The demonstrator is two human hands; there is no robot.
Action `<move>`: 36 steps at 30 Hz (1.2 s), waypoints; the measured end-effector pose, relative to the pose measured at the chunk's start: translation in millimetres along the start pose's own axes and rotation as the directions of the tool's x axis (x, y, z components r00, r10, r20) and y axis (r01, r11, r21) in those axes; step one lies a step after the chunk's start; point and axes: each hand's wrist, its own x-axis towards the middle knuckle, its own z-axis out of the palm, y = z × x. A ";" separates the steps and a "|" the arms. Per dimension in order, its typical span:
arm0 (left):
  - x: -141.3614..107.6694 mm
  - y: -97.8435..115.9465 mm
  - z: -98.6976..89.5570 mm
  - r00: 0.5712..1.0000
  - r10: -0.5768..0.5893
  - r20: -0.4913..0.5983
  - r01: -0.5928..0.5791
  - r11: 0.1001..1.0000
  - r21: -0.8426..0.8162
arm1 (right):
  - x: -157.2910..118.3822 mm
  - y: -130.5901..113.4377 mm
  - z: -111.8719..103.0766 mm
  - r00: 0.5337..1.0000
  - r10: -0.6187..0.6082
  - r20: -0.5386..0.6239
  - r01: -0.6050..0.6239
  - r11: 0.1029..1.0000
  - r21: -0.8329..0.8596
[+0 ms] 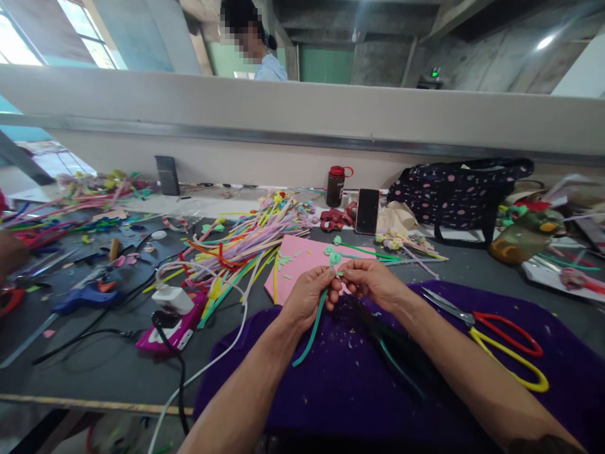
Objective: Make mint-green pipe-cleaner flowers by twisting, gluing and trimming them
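Between its thumb and fingers my left hand [308,293] grips a green fuzzy pipe-cleaner stem [312,334], which hangs down over the purple cloth [283,403]. Mint-green curled petals [334,256] show just above my fingertips. Close beside it, my right hand [375,282] is closed in a pinch on a small light-green piece [339,273] next to the stem. Under and behind the hands lies a pink sheet [302,252] with green snippets [285,261]. Another green-stemmed piece [363,251] rests across its far edge. Dark-handled pliers [362,313] lie below my right hand.
Red-and-yellow scissors [508,343] lie at right. A pipe-cleaner pile [255,233], magenta power strip [172,331] with cables and blue glue gun [92,297] are at left. Behind stand a phone [367,211], bottle [335,188] and bag [454,195]. A co-worker's hand [10,255] shows far left.
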 end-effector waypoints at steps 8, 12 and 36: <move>-0.6 -1.3 1.6 0.999 0.035 0.022 -0.034 0.999 -0.018 | 0.5 1.0 1.1 0.999 0.009 0.036 -0.011 0.998 0.066; -1.1 -2.2 3.0 0.999 0.036 0.031 -0.035 0.999 -0.031 | 0.0 2.5 0.3 0.998 -0.014 0.068 0.008 0.996 0.094; -0.2 -5.0 4.9 0.998 0.015 -0.062 -0.020 0.997 -0.077 | 5.3 9.3 4.6 0.999 -0.034 -0.038 0.038 0.994 0.105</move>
